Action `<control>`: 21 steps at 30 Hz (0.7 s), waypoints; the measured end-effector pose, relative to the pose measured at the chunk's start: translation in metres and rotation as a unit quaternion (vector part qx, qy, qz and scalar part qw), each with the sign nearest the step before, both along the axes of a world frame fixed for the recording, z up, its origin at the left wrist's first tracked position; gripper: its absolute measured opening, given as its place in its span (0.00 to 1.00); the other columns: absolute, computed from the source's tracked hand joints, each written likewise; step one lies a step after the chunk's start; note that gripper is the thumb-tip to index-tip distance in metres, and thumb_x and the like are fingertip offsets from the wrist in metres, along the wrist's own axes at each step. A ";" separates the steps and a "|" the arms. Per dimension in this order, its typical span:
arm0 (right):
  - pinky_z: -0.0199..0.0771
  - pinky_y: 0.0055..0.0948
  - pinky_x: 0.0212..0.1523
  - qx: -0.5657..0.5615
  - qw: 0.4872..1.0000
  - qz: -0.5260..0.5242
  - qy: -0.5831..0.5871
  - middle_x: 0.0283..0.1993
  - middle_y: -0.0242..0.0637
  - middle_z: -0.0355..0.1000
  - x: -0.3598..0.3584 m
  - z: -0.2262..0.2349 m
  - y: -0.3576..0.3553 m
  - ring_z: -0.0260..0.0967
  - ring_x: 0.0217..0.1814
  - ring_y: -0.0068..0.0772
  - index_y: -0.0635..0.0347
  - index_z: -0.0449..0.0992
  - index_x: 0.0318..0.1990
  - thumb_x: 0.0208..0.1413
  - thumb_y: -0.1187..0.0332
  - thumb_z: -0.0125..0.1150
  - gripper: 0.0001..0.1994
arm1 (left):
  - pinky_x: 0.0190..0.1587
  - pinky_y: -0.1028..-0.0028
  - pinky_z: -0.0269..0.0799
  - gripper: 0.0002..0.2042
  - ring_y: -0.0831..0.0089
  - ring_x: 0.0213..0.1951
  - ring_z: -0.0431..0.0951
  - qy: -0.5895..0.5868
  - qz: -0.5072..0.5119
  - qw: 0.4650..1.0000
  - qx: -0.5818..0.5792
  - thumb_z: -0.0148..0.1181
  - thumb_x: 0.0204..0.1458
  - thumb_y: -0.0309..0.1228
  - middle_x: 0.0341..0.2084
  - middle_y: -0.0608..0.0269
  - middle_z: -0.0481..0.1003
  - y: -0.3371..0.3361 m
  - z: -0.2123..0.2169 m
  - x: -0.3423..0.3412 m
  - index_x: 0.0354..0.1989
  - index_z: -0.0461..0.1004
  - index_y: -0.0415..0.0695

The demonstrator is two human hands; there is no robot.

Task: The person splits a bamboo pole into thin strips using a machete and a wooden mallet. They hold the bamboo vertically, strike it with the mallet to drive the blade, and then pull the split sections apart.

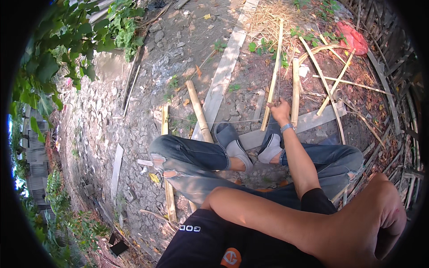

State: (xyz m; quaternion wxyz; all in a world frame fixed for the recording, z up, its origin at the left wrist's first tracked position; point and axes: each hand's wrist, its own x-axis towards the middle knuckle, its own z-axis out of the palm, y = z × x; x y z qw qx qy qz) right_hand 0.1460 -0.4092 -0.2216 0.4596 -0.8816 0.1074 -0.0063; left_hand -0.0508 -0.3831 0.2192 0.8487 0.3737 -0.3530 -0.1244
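At centre right of the frame, the right hand (280, 110) is closed around the lower end of a long split bamboo strip (273, 76) that runs up toward a straw pile (268, 18). The left hand (384, 223), lower right, is bent across the body, loosely curled and holding nothing. A round bamboo pole (199, 110) lies left of the grey slippers (232, 145)

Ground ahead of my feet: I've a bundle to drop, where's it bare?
Bare cracked dirt lies left of the round bamboo pole, toward the leafy vines. Right of the long grey plank it is crowded: the right hand grips a bamboo strip among scattered splits.
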 end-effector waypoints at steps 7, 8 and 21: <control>0.76 0.45 0.49 -0.060 0.997 -0.057 -0.003 0.35 0.58 0.79 0.022 -0.027 0.029 0.79 0.42 0.58 0.74 0.79 0.40 0.39 0.60 0.78 0.26 | 0.40 0.69 0.62 0.23 0.72 0.17 0.72 -0.004 0.047 0.999 -0.027 0.74 0.45 0.46 0.11 0.67 0.70 0.025 -0.026 0.027 0.12 0.70 0.45; 0.76 0.45 0.50 -0.055 0.997 -0.058 0.017 0.35 0.58 0.79 0.028 -0.040 0.029 0.78 0.43 0.58 0.74 0.79 0.39 0.39 0.60 0.78 0.25 | 0.37 0.70 0.63 0.23 0.72 0.17 0.72 -0.006 0.055 0.998 -0.036 0.75 0.45 0.46 0.12 0.67 0.71 0.025 -0.032 0.031 0.14 0.71 0.44; 0.78 0.45 0.56 -0.194 0.955 -0.147 0.169 0.46 0.58 0.77 0.062 -0.152 0.066 0.73 0.55 0.60 0.66 0.81 0.43 0.43 0.65 0.69 0.19 | 0.26 0.80 0.70 0.10 0.81 0.24 0.77 0.132 0.330 0.873 0.334 0.74 0.51 0.26 0.22 0.60 0.81 0.165 -0.232 0.021 0.23 0.78 0.38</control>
